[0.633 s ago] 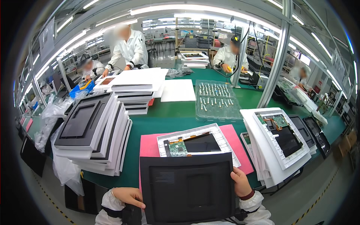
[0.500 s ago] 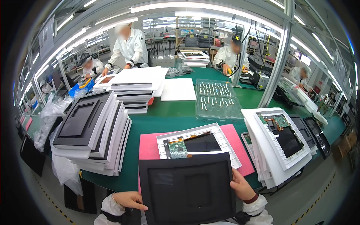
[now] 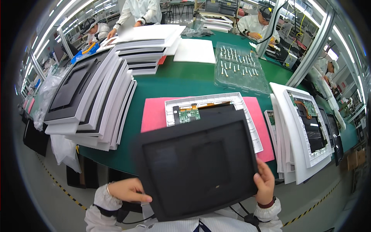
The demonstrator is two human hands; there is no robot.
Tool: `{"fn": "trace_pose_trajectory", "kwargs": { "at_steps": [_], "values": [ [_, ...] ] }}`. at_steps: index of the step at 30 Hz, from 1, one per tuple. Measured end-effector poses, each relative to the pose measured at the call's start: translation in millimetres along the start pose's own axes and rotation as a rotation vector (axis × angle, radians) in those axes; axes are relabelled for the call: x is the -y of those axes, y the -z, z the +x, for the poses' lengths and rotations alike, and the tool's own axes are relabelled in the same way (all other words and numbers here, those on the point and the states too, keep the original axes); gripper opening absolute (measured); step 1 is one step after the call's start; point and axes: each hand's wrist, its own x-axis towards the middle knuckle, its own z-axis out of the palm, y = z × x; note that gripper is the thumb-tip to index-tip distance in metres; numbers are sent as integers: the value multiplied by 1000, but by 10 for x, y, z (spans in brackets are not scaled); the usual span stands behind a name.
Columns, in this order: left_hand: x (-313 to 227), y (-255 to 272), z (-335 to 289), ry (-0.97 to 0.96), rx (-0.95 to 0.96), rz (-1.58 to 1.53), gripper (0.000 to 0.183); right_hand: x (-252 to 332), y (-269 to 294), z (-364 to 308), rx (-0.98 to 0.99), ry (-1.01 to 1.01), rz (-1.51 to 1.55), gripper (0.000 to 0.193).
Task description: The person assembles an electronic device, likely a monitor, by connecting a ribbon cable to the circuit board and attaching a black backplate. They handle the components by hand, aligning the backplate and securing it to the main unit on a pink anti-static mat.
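Observation:
A black rectangular back cover (image 3: pixel 189 166) with a raised rim and a recessed area tilts in front of me. My left hand (image 3: pixel 129 190) grips its lower left edge, thumb on the front and the fingers behind partly hidden. At the right edge, my right hand (image 3: pixel 265 181) is closed around the cover with its thumb on the face. Behind it a white frame (image 3: pixel 251 129) lies on a pink foam sheet (image 3: pixel 154 110). Inside that frame are a green circuit board (image 3: pixel 189 115) and a dark panel, both partly hidden by the cover.
On the left stands a tall stack of white-edged black covers (image 3: pixel 77 85). A clear tray (image 3: pixel 239 79) of small white-tipped parts sits beyond the foam. At the right, another white frame (image 3: pixel 299 127) leans on a foam-layered stack. Several people in white work around the green table (image 3: pixel 185 83).
My view has tipped downward and shifted, so the table appears higher. The black cover has turned, its right side now higher than its left; both hands stay on it.

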Motion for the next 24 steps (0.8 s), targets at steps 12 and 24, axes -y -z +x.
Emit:
{"fn": "trace_pose_trajectory", "kwargs": {
  "at_steps": [12,24],
  "values": [
    [-685,1005,1403,-32,-97,407,45,-216,153,1393,-252,308,-586,35],
    [-461,1077,1523,-76,-109,276,36,-287,177,1488,-246,170,-697,31]
  ]
}}
